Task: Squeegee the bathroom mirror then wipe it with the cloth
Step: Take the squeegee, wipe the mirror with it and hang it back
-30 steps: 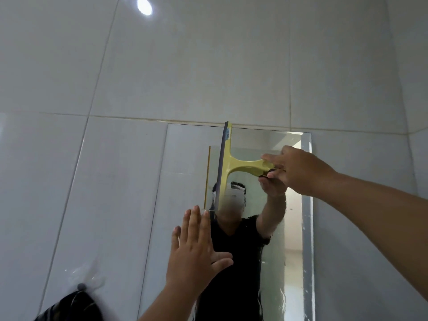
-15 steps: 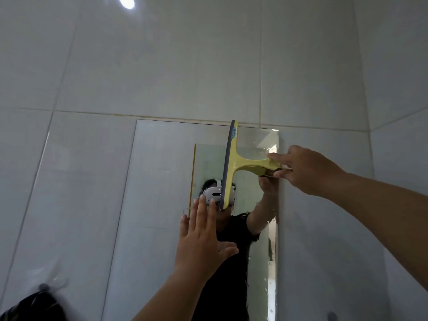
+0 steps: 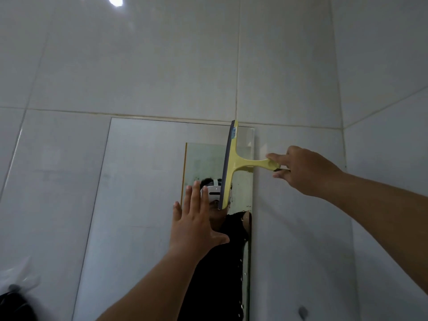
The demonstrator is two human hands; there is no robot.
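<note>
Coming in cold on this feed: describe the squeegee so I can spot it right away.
Find the mirror set into the pale tiled wall, then go to its upper right corner. The squeegee lies against the glass there, blade upright, handle gripped by the right hand. It is the only yellow, T-shaped thing in view.

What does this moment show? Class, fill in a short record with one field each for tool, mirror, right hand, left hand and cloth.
tool: yellow squeegee, blade upright, near the mirror's top right
mirror: mirror on a tiled wall, droplets along its right edge
right hand: right hand grips the squeegee handle
left hand: left hand open, fingers straight, raised before the glass
cloth: none visible
</note>
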